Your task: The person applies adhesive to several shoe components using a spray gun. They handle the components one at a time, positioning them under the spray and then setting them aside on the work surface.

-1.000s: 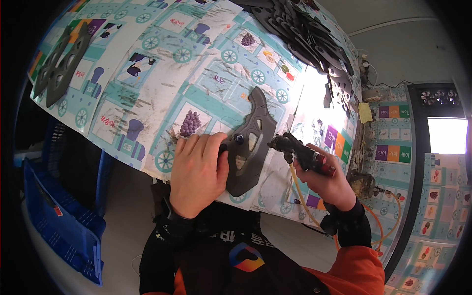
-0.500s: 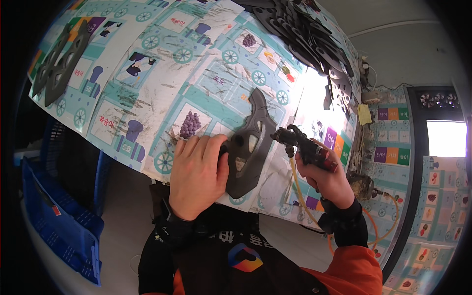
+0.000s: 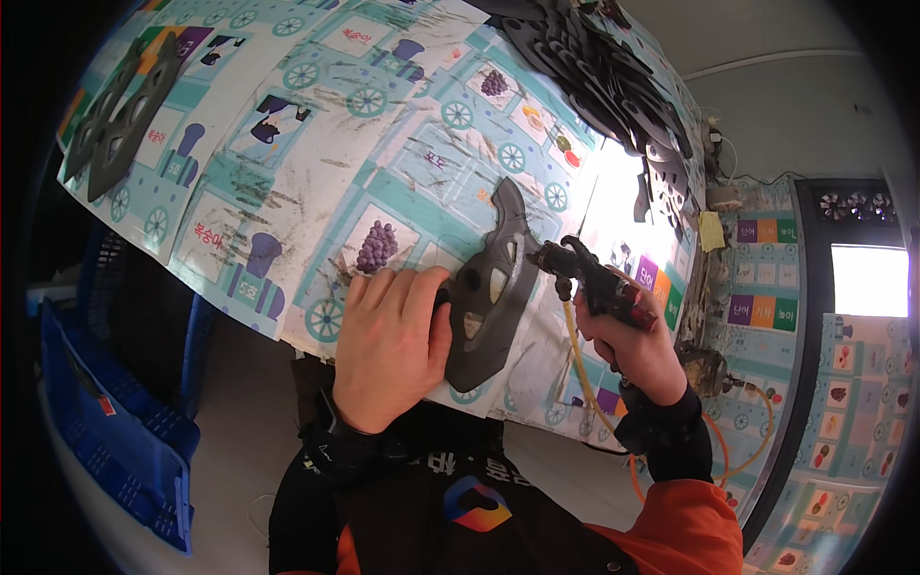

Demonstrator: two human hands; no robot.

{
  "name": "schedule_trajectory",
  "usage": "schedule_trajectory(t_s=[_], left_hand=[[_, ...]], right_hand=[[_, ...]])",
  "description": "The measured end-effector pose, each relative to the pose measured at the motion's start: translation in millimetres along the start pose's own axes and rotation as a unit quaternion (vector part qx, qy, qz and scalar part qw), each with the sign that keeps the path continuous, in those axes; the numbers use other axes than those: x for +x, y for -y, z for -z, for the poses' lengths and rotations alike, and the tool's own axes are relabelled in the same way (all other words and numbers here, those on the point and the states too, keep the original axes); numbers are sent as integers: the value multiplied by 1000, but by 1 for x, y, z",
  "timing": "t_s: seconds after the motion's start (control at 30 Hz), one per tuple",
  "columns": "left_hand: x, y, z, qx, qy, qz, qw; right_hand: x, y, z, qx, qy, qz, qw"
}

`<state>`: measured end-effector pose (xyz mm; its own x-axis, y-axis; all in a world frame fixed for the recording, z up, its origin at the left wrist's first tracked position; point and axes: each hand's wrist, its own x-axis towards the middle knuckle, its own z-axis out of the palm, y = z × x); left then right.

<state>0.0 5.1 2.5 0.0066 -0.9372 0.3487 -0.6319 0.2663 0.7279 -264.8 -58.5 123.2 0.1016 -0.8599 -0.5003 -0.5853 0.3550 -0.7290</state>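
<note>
A dark grey, curved plastic part (image 3: pixel 494 331) with cut-out openings lies on the paper-covered table (image 3: pixel 316 206) in front of me. My left hand (image 3: pixel 388 335) rests at its left edge, thumb and index finger closed on a dark bit of that edge. In my right hand (image 3: pixel 632 331) is a dark spray gun (image 3: pixel 599 287), its nozzle pointing left, close to the part's right edge. My fingers wrap its grip; whether the trigger is pressed cannot be made out. A yellowish hose (image 3: pixel 580 359) hangs down from the gun.
Similar dark parts (image 3: pixel 125 120) lie at the table's far left. A large pile of dark parts (image 3: pixel 594 72) covers the far right side. A blue plastic crate (image 3: pixel 125 431) stands low on the left. Hoses (image 3: pixel 767 422) hang by the wall at right, near a window (image 3: pixel 867 280).
The view has shifted slightly. The spray gun's nozzle has come a little nearer to the part's right edge. My left hand stays in its place on the part.
</note>
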Motion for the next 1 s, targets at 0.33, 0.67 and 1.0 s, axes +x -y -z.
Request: schedule_trajectory(t_s=[0.33,0.67,1.0], left_hand=[[-1,-1,-1,0,-8,-7,1000],[-1,-1,-2,5,-12,-11,1000],[-2,0,-2,6,-18,-17,1000]], right_hand=[[-6,8,-8,-35,19,27,999],[-12,10,-7,-43,25,-6,999],[-25,-5,-2,-19,22,-23,999]])
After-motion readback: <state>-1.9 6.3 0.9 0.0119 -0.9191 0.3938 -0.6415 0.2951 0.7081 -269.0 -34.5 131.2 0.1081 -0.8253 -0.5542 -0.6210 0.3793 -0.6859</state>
